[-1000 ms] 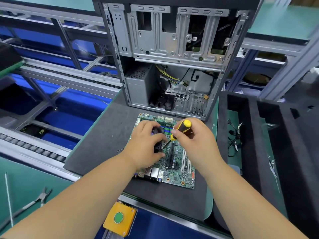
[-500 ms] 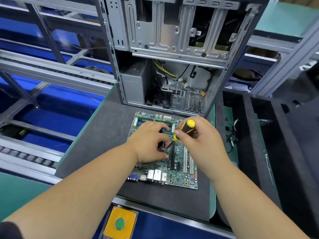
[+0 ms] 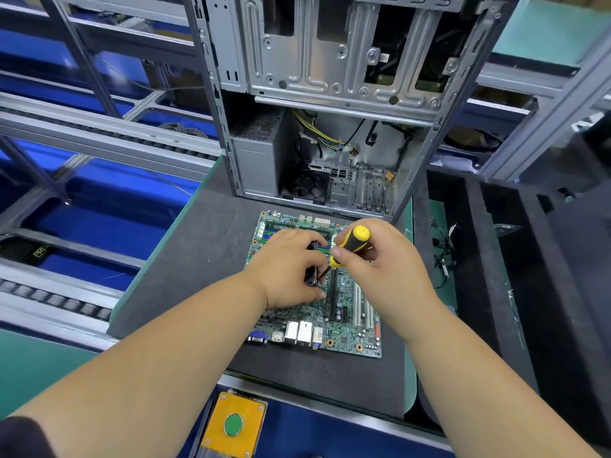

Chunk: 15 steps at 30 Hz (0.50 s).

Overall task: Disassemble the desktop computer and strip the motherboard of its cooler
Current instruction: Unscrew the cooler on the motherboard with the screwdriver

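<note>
One motherboard [image 3: 344,312] lay flat on the grey mat [image 3: 185,259], just in front of one open case [image 3: 330,104] standing upright. The left hand [image 3: 287,272] curled its fingers around one black cooler [image 3: 312,266] on the board. The right hand [image 3: 380,262] gripped one yellow-and-black screwdriver [image 3: 352,242], its tip angled down at the cooler's edge. One yellow box [image 3: 233,426] with one green button sat below the mat

A dark grey foam mat [image 3: 185,269] covers the middle of the frame. At the bottom centre sits a yellow box [image 3: 233,424] with 1 green button [image 3: 233,424]. Grey metal rails [image 3: 109,133] cross the upper left over blue panels [image 3: 92,226]. At the right stands a black foam tray [image 3: 529,276], loose wires [image 3: 444,249] just beside it.
</note>
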Available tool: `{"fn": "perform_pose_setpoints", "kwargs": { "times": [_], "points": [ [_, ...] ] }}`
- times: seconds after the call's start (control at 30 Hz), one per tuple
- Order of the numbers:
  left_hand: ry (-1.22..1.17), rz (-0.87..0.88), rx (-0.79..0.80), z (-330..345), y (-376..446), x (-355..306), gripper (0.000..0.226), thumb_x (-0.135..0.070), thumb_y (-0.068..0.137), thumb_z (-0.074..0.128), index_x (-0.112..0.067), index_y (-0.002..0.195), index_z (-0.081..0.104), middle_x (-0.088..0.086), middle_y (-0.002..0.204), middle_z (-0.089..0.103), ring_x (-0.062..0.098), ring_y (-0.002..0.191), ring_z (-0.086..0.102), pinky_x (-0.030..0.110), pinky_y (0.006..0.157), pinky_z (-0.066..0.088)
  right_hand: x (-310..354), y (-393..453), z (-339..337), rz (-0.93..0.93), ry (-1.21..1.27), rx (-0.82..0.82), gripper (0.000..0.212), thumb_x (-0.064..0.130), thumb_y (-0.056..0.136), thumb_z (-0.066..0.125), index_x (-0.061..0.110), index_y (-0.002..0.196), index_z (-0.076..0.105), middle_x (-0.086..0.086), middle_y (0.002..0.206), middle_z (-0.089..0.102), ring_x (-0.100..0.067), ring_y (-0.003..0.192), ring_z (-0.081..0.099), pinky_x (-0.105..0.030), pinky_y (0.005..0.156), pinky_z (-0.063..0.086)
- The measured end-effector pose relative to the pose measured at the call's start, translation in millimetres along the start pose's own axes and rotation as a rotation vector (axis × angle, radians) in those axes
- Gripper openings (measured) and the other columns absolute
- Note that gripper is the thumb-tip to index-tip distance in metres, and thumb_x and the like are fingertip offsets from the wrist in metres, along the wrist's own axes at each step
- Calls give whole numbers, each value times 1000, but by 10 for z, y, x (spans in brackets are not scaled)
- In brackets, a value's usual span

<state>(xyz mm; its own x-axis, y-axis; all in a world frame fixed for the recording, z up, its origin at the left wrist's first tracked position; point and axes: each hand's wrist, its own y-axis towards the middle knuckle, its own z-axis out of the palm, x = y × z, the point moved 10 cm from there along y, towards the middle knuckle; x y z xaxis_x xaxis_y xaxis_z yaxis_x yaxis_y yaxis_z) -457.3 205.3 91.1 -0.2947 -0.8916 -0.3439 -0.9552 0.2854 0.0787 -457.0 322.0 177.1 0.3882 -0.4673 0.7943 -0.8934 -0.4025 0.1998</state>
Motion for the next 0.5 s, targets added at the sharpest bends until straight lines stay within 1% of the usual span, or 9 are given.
{"fn": "perform_pose_setpoints", "kwargs": {
  "times": [0.07, 0.17, 0.3, 0.4, 0.5],
  "points": [
    [-1, 3, -3, -1, 3, -4, 35, -60, 68, 72, -34, 91, 68, -12, 138, 42, 18, 126, 37, 38, 110, 24, 46, 5, 24, -27, -59, 15, 11, 25, 86, 71, 23, 86, 60, 10, 91, 58, -13, 87, 57, -41, 74, 51],
    [-5, 2, -12, -10, 2, -1, 34, -59, 68, 72, -34, 90, 68, -11, 137, 43, 19, 126, 38, 38, 110, 25, 85, 31, 30, -39, -109, 30, 12, 24, 87, 70, 24, 90, 58, 11, 92, 56, -12, 85, 55, -40, 74, 50],
    [-22, 0, -19, -13, -4, 5, 35, -58, 67, 73, -32, 91, 68, -10, 136, 44, 20, 125, 39, 39, 109, 26, 117, 93, 50, -32, -165, 79, 16, 24, 88, 68, 26, 97, 55, 10, 93, 56, -17, 85, 55, -43, 76, 49],
    [-19, -2, -14, -5, -3, 13, 35, -59, 67, 73, -32, 90, 69, -10, 136, 44, 20, 125, 39, 40, 109, 27, 141, 118, 67, -36, -214, 113, 19, 26, 88, 68, 27, 101, 53, 8, 92, 56, -17, 84, 54, -41, 75, 49],
    [-23, 9, -23, -9, 3, 11, 36, -57, 67, 74, -30, 89, 69, -9, 135, 45, 21, 124, 40, 40, 108, 28, 141, 127, 60, -30, -225, 121, 19, 25, 88, 67, 27, 101, 53, 8, 92, 56, -16, 83, 53, -40, 75, 49]
  ]
}}
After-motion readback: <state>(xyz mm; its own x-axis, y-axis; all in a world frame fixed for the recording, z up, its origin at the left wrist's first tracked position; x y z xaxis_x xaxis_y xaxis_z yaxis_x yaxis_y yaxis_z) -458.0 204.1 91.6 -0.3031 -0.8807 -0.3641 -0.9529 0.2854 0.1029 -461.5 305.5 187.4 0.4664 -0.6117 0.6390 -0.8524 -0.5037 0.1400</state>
